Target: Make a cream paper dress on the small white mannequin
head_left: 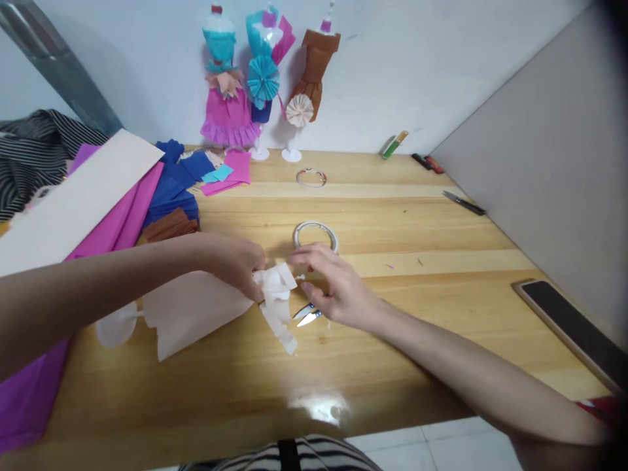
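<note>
My left hand is closed around the waist of a small dress form lying on its side, its clear round base towards the left. A pale pink crepe paper skirt wraps its lower part, and whitish paper strips cover the upper end, one hanging loose. Just right of the neck hovers my right hand, thumb and fingers apart, with nothing visible between them. Partly under it lie small scissors with blades spread. A roll of double-sided tape rests just beyond its fingertips.
Three dressed forms stand against the wall. Coloured crepe paper and a long cream sheet are piled at left. A thin ring, glue stick, craft knife and phone lie farther out.
</note>
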Demonstrator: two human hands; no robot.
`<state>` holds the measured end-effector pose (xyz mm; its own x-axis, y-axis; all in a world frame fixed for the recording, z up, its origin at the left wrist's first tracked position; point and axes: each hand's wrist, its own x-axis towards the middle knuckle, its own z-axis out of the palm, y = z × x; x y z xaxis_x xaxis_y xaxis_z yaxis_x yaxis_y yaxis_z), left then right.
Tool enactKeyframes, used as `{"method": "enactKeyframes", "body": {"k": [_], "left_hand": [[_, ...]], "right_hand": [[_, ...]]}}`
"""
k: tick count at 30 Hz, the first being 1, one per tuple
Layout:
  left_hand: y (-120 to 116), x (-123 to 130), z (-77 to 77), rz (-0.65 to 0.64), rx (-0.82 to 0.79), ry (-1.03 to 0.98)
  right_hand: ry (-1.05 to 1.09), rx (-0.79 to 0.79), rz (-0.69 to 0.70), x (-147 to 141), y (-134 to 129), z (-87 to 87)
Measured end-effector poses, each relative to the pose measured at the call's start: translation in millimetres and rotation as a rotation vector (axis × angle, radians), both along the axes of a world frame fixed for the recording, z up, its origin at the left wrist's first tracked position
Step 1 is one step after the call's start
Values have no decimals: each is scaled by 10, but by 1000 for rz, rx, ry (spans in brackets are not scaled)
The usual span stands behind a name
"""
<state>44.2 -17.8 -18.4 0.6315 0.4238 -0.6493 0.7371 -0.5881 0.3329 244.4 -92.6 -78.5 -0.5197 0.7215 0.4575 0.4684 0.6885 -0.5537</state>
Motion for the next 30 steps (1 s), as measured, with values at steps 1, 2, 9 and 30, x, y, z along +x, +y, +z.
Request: {"method": "enactKeyframes", "body": {"k": [1,2,9,30], "left_hand": [[-13,-6,2,-13,31,-11],[-26,-16,3,-26,57,-22],[-22,-111,-76,-75,253,-165],[-187,-291,-77,101,450,-327]], "right_hand": [[-9,1,19,-6,24,-8],[-15,10,34,-15,47,-21],[43,31,45,-95,180,-117],[44,-33,3,-90,228,-32]]}}
